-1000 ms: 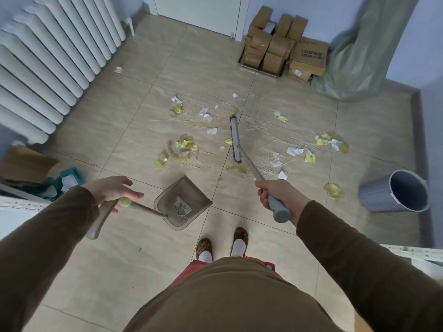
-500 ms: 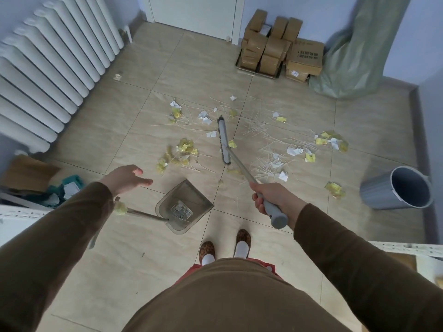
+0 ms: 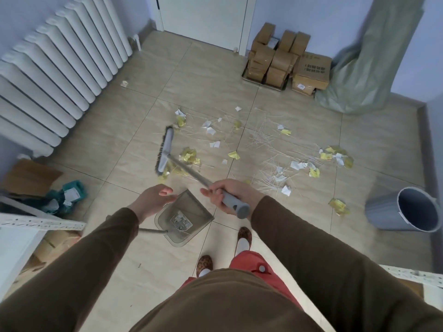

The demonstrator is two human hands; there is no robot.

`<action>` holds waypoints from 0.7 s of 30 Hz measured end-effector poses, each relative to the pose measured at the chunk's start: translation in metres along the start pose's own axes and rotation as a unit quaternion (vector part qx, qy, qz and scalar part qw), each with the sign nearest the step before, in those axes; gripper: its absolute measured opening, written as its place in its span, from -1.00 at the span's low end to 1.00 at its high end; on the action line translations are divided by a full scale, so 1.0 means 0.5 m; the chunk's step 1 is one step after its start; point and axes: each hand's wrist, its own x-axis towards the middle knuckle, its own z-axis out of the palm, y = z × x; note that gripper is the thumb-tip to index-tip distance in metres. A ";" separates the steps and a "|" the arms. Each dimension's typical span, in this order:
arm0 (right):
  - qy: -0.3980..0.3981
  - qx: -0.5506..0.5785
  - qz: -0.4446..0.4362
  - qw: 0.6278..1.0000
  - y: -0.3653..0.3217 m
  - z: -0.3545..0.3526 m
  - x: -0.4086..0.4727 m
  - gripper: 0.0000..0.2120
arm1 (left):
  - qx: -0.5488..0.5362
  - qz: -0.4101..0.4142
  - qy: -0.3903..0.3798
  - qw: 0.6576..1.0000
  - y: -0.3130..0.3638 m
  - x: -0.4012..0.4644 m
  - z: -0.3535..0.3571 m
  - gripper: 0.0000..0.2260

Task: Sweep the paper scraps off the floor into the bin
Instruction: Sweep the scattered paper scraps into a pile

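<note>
My right hand grips the grey handle of a broom. The broom head rests on the tiled floor at the left edge of the litter. Yellow and white paper scraps and thin straws lie scattered across the middle of the floor. A grey dustpan lies on the floor in front of my feet, its handle running left under my left forearm. My left hand hovers above it with relaxed fingers, holding nothing. A grey bin lies tipped on its side at the right.
A white radiator lines the left wall. Cardboard boxes and a green sack stand against the far wall beside a white door. A flat cardboard piece and teal packets lie at the left, by a white shelf edge.
My left hand let go of the dustpan handle and moved right, over the pan. The broom head swung left across the scraps, and my right hand moved left.
</note>
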 end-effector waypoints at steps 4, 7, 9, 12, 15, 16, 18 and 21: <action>-0.022 0.013 0.016 1.000 -0.058 0.042 0.110 -0.65 | -0.023 -0.039 0.016 0.999 0.004 0.027 0.013 -0.62; -0.011 0.035 0.000 0.999 -0.125 0.048 0.174 -0.66 | -0.042 -0.060 0.028 0.997 0.027 0.055 0.027 -0.62; -0.003 0.048 -0.014 0.999 -0.174 0.025 0.188 -0.80 | -0.052 -0.073 0.034 0.995 0.050 0.080 0.041 -0.64; 0.037 0.046 -0.012 0.998 -0.247 -0.064 0.166 -0.81 | -0.076 -0.088 0.030 0.993 0.103 0.115 0.068 -0.69; 0.098 0.040 -0.007 0.994 -0.305 -0.176 0.104 -0.78 | -0.102 -0.087 0.010 0.991 0.158 0.144 0.107 -0.74; 0.112 0.030 -0.007 0.993 -0.319 -0.210 0.078 -0.75 | -0.102 -0.084 0.000 0.991 0.178 0.150 0.121 -0.75; 0.138 0.005 -0.003 0.990 -0.338 -0.260 0.029 -0.74 | -0.101 -0.086 -0.019 0.991 0.208 0.165 0.151 -0.77; 0.145 -0.010 0.010 0.989 -0.355 -0.293 -0.041 -0.89 | -0.102 -0.098 -0.055 0.988 0.243 0.184 0.176 -0.75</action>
